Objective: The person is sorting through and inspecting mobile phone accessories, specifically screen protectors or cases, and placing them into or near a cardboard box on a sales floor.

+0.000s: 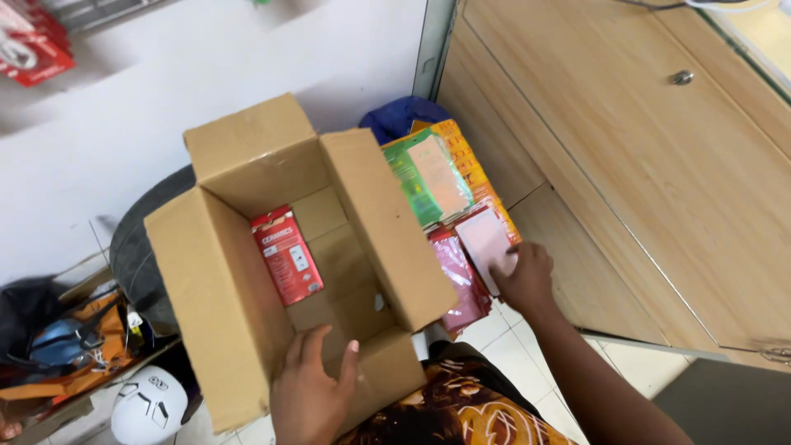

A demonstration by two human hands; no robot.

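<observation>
Open cardboard box [272, 272] sits at centre-left of the frame, all flaps up. Left hand [311, 387] grips the near wall at lower centre: fingers hooked over the edge and spread, thumb inside, steadying the box.

Inside the box: a single red flat packet [286, 255], lying on the bottom against the left wall. The rest of the box floor shows bare cardboard. So, judged from this view, packing is barely begun, with one packet in and plenty of room left.

Right hand [525, 278] is right of centre, outside the box, resting on a pale pink flat packet [486, 245]. Fingers lie curled over its lower right corner; whether the packet is pinched or merely touched, I cannot tell. It has not been lifted clear of the pile.

That pile [449, 214] stands just beside the box's right flap: a green packet [416, 177] with a beige one [439, 175] on top, orange packets at the far edge, glossy dark red packets [461, 284] nearest the person. Several items remain outside the box.

Surroundings: wooden cabinet door [659, 165] fills the right side; white helmet [150, 405] at lower left; a blue bag [400, 115] behind the pile.
</observation>
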